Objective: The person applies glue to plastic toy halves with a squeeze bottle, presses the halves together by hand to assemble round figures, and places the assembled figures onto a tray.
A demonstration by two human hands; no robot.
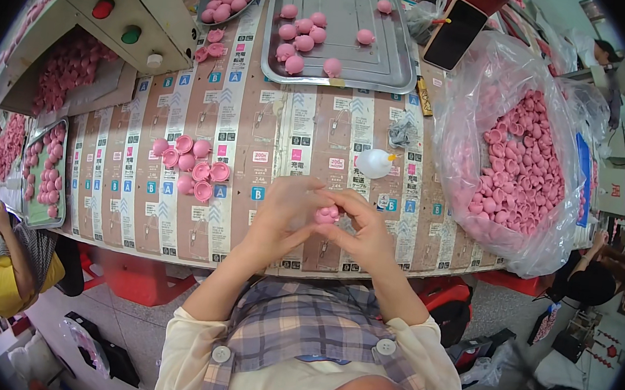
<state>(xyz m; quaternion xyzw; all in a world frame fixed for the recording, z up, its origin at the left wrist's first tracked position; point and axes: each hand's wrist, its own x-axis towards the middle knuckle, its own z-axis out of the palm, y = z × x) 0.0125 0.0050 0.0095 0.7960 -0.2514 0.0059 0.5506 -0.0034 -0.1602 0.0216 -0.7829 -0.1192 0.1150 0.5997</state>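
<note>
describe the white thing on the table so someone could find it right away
Start at the big clear plastic bag of pink caps on the table's right side and look just left of its lower part. There lies a small white rounded plastic piece with a yellow tip, the only white thing among pink parts.

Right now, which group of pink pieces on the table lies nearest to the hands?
The small cluster of pink pieces on the table, just left of the left hand. The metal tray and the plastic bag of pieces lie farther away.
</note>
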